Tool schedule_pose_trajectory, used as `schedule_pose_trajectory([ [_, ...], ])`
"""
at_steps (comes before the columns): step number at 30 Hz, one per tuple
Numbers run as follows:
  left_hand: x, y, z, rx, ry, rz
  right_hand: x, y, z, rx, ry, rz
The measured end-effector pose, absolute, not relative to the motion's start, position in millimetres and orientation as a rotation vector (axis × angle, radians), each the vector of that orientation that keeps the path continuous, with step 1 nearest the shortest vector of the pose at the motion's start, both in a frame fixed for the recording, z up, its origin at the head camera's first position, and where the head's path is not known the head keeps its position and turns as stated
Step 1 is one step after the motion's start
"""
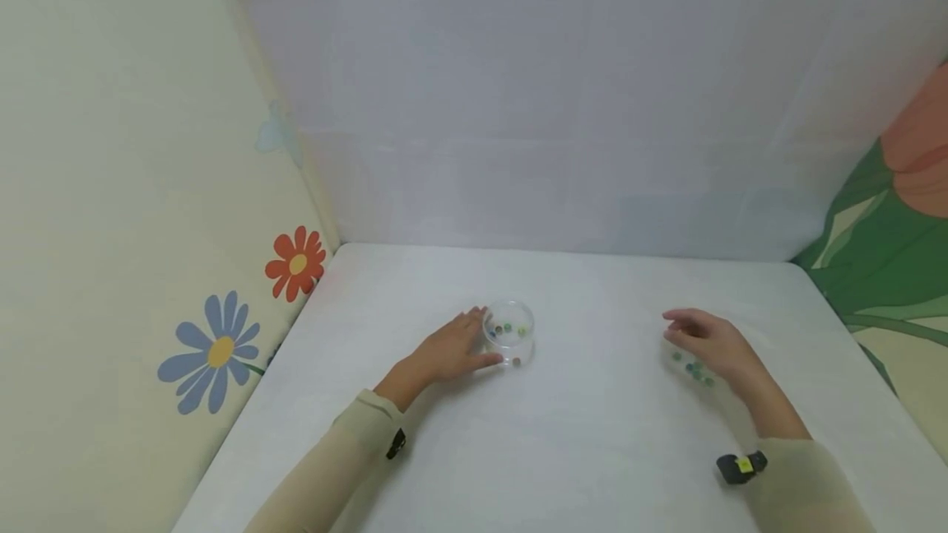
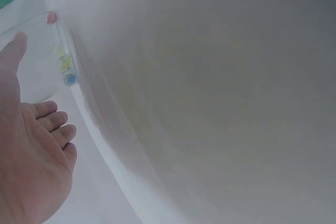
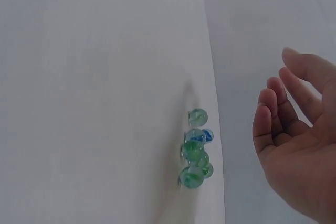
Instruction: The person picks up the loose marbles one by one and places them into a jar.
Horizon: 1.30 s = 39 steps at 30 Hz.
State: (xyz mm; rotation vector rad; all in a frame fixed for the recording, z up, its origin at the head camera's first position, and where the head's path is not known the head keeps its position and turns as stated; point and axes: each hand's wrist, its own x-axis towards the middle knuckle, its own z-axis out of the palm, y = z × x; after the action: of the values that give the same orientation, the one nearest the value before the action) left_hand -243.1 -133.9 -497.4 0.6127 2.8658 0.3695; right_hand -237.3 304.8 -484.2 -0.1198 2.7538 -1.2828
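Observation:
A clear round container (image 1: 529, 340) with several marbles (image 1: 508, 327) inside stands near the middle of the table. My left hand (image 1: 453, 348) holds it from the left, thumb along the near side and fingers at the far side. In the left wrist view, the thumb (image 2: 20, 43) overlaps the transparent wall, with coloured marbles (image 2: 66, 66) at its base. My right hand (image 1: 714, 342) hovers over loose green and blue marbles (image 1: 696, 370) at the right. Its fingers are loosely bent, and the right wrist view shows nothing between thumb and fingertips. Those marbles (image 3: 193, 151) lie clustered beside the hand.
White cloth covers the table (image 1: 578, 451), and a white backdrop (image 1: 518, 105) rises behind it. A flower-printed wall (image 1: 111, 187) borders the left side, and large printed leaves (image 1: 896, 261) stand along the right. Dark wrist cameras (image 1: 741, 467) sit on both forearms.

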Motion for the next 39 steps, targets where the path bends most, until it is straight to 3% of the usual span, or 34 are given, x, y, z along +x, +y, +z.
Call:
schedule_pose_trajectory([
  [26, -246, -135, -499, 0.637, 2.858, 0.387, -230, 379, -512, -0.252, 2.668, -1.100],
  [39, -245, -135, -499, 0.644, 2.869, 0.399, -241, 383, -524, -0.314, 2.707, -0.933],
])
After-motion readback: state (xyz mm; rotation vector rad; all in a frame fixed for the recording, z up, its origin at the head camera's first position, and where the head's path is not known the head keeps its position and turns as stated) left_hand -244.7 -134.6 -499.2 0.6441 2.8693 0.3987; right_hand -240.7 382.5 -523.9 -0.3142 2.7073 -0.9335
